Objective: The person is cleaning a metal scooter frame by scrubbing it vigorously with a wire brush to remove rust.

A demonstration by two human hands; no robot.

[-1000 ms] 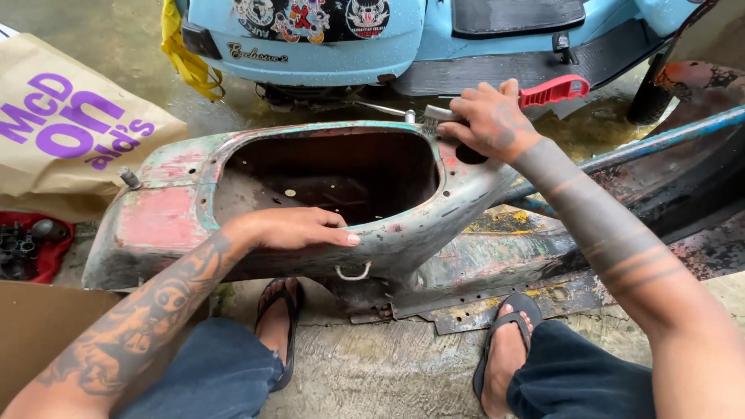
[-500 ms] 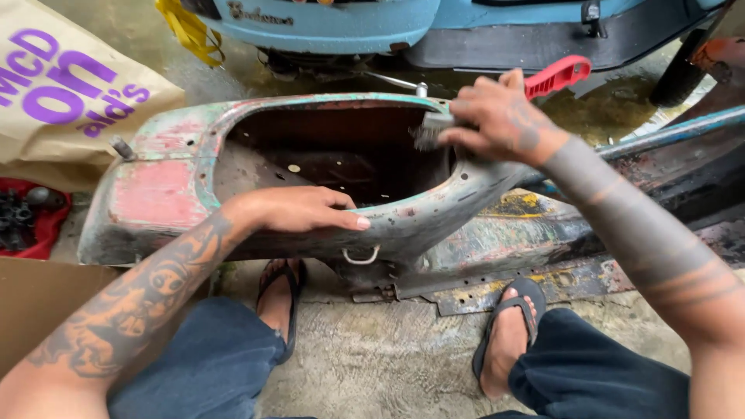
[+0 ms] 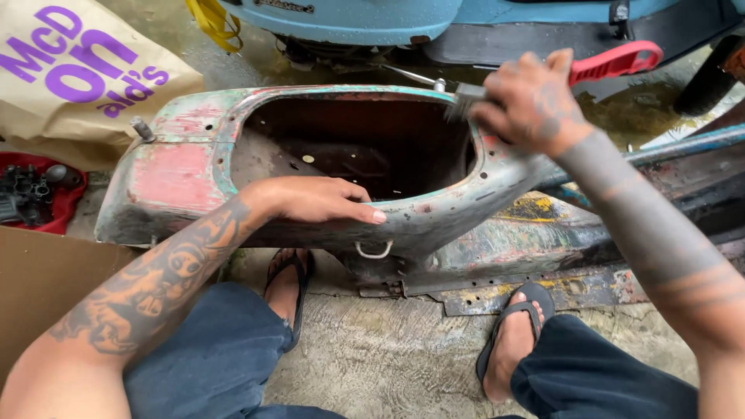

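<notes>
An old scooter body shell, rusty with worn red and green paint, lies on the concrete in front of me. Its hollow seat opening faces up. My left hand rests flat on the shell's near rim, fingers together, holding nothing. My right hand grips a wire brush with a red handle; the bristle end sits at the far right rim of the opening.
A light blue scooter stands behind the shell. A brown paper bag lies at the back left, a red tray of dark parts beneath it, cardboard at the left. My sandalled feet rest on wet concrete.
My right hand has shifted the brush along the far right rim of the shell. The left hand has stayed on the near rim. My view has dropped a little lower.
</notes>
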